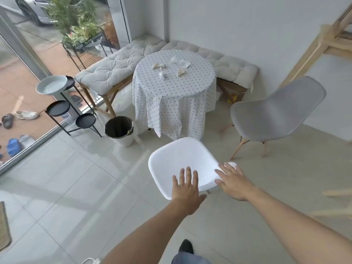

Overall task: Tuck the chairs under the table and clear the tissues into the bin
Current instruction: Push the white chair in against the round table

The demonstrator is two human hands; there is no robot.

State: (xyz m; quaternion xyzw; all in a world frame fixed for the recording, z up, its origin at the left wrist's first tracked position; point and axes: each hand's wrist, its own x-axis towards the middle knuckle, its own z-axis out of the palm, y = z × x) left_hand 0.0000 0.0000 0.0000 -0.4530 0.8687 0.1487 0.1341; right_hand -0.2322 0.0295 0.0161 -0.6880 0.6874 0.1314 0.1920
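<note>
Both hands reach forward with fingers spread and nothing pinched. At 6 o'clock the left hand lies over the near edge of the white chair's back, and the right hand sits on its 4 o'clock corner. Beyond it, at 12 o'clock, stands the round table under a dotted cloth, five or so crumpled tissues scattered on top. A bin stands on the floor just beside the table at 10 o'clock. The grey chair stands apart at 2 o'clock, angled away. Cushioned benches line the far corner.
</note>
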